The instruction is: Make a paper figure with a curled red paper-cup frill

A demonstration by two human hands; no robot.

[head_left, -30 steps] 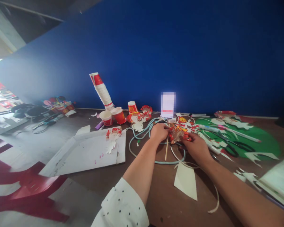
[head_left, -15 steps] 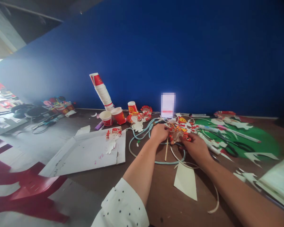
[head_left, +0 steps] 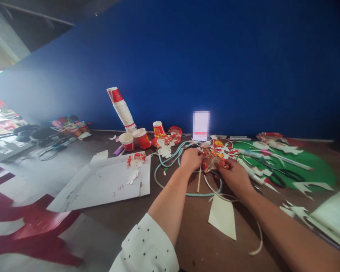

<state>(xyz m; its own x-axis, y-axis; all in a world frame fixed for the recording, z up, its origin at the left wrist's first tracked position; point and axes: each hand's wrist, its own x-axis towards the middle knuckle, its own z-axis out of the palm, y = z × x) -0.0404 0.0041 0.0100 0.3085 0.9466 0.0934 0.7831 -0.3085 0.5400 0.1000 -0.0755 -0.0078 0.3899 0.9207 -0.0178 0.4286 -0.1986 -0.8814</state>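
Note:
Between my hands is a paper-cup craft [head_left: 212, 164], its red-and-yellow edge curled in strips around a pale middle. My left hand [head_left: 190, 159] has its fingers pinched at the craft's left edge. On the opposite side, my right hand [head_left: 234, 174] grips the lower right rim between thumb and fingers. A thin wooden stick [head_left: 199, 179] slants down just below the left fingers. Pale blue cable [head_left: 159, 177] loops on the table around and under the hands. Part of the craft is hidden behind my fingers.
Red paper cups [head_left: 142, 138] and a tall leaning cup stack [head_left: 124, 111] stand at the back left. A white board [head_left: 102, 189] lies left. Black-handled scissors [head_left: 291, 175] and markers rest on a green sheet [head_left: 323, 172] at right. A cream paper piece [head_left: 223, 217] lies in front.
Almost nothing differs. Both hands stay at the paper-cup craft, with only slight shifts of the fingers and wrists.

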